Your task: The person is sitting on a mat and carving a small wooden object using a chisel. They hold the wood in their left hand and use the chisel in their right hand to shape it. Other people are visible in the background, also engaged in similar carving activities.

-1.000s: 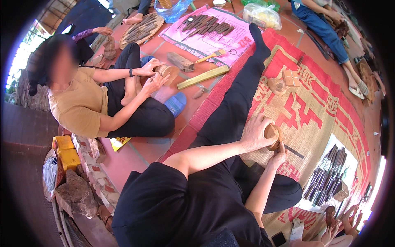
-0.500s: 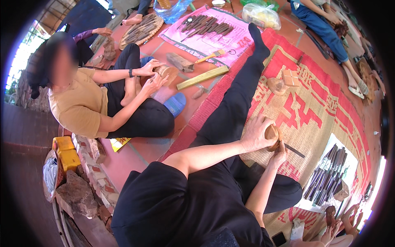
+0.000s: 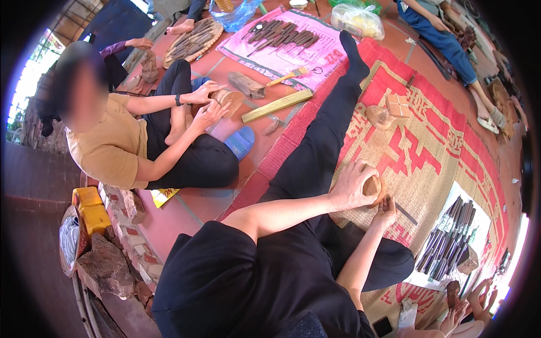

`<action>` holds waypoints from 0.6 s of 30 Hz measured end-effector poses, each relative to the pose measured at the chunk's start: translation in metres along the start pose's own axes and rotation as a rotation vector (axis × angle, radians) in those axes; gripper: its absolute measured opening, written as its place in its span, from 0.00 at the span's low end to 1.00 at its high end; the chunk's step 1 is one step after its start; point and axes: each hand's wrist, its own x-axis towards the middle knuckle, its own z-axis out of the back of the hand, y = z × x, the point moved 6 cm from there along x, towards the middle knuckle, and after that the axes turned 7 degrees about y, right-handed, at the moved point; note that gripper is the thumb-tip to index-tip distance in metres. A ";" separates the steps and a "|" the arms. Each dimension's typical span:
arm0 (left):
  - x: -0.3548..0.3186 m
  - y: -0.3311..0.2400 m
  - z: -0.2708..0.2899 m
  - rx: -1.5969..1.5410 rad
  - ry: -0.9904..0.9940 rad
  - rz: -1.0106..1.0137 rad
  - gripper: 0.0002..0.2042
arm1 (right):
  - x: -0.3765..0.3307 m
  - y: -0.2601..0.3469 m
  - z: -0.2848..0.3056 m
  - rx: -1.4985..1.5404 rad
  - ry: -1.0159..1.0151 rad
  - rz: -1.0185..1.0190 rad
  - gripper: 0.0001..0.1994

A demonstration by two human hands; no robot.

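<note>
My left hand (image 3: 350,185) is wrapped over a small rounded wooden piece (image 3: 374,186) and holds it above the woven red-and-tan mat (image 3: 439,141), beside my outstretched black-clad leg (image 3: 324,135). My right hand (image 3: 386,210) is just below the piece, fingers closed on a thin dark carving tool (image 3: 407,214) whose tip meets the wood. The underside of the piece is hidden by my fingers.
A row of dark chisels (image 3: 445,239) lies on a white sheet at my right. Wooden blocks (image 3: 394,107) rest further up the mat. On my left a person in a tan shirt works a wooden piece (image 3: 228,98). Nearby are a wooden bar (image 3: 276,106) and a blue sandal (image 3: 239,142).
Almost nothing differs; my hands stay on the wooden piece with only a slight shift of the fingers.
</note>
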 end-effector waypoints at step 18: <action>-0.004 0.000 -0.003 0.018 0.003 -0.021 0.26 | -0.009 0.007 -0.031 -0.176 0.231 0.060 0.04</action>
